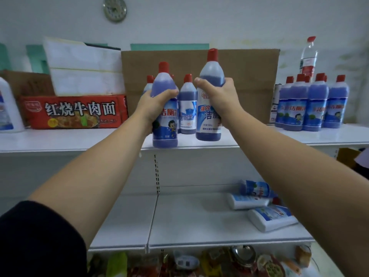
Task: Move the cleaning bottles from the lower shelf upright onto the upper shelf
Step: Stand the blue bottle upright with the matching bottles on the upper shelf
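The left hand (pixel 157 105) grips a blue cleaning bottle (pixel 165 124) with a red cap, fingers curled round its shoulder. The bottle is upright, its base at the near edge of the upper shelf (pixel 79 138). The right hand (pixel 217 92) holds a second bottle (pixel 209 116) just to the right, fingers wrapped round its upper body. This one leans slightly, and I cannot tell whether its base touches the shelf. A few upright bottles (pixel 186 108) stand just behind the two, in front of a cardboard box (pixel 249 76). A larger cluster of bottles (pixel 311 108) stands far right on the same shelf, and a red noodle box (pixel 73 112) sits at the left. On the lower shelf (pixel 199 220), three bottles (pixel 269 217) lie on their sides at the right, touching one another.
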The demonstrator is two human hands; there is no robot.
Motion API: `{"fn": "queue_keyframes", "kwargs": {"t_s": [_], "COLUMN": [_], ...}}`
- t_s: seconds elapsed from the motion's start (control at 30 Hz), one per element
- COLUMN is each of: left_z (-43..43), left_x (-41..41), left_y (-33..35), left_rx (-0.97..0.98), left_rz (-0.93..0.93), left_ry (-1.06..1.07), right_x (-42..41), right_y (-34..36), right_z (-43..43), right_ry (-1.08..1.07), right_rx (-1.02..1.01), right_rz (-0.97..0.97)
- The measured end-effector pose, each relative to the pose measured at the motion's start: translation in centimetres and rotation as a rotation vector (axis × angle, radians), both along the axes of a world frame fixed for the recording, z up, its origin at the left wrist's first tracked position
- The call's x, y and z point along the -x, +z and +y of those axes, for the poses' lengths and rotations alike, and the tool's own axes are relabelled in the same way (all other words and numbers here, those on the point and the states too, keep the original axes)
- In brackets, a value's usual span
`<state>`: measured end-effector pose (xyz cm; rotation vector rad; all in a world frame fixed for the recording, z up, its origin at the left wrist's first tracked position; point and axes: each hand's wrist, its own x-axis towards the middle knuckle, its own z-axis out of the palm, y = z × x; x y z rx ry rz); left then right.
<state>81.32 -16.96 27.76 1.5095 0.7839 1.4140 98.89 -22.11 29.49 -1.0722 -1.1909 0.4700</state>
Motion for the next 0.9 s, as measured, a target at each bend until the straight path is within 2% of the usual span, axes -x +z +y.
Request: {"fn": "queue_keyframes", "kwargs": {"t_s": [0.23, 0.43, 0.7, 0.9], "left_z": [6.1, 9.9, 11.2, 10.9], "left_x": [6.5, 9.2, 5.3, 1.2], "left_y": [-0.3, -0.6, -0.4, -0.5], "left_rx": [-0.072, -0.069, -0.060, -0.091], "left_rz": [0.027, -0.028, 0.016, 0.002], "left_ry": [0.152, 0.207, 0.137, 0.080], "right_x": [6.1, 9.1, 3.9, -0.9], "right_y": [-1.2, -2.0, -1.7, -1.6], "right_z": [7.0, 10.8, 11.1, 10.5], "right_ry": [-0.028, -0.028, -0.131, -0.223], "right_rx": [0.007, 0.031, -0.016, 0.011], "right_rz": [-0.076, -0.132, -0.071, -0.140]}}
